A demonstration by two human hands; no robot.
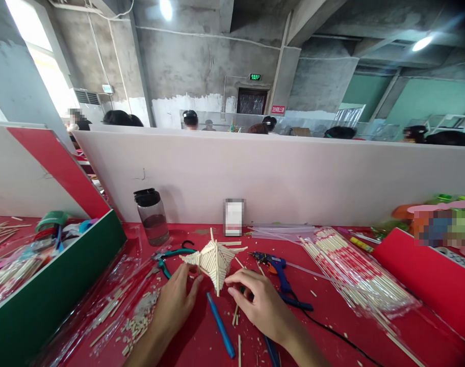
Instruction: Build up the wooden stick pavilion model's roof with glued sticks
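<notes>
Bare concrete wall (186,66); bright ceiling lamps (422,43); probably window (28,23) left.

A glue gun (277,264) and bundled sticks (355,270) suggest a craft workshop.

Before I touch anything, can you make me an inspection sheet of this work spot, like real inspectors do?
Surface: red tabletop, littered with stick offcuts.
Job's things: star-shaped stick model between the hands; blue hot glue gun to its right; teal-handled pliers to its left.
Clutter: blue pen-shaped tool in front; bagged wooden sticks at right; dark-lidded bottle at back.
Hands: left hand at the model's left side, right hand by its lower right; grip unclear.
Cables: black cord running from near the glue gun's handle to the bottom edge.
Surroundings: white partition, people's heads beyond.
</notes>
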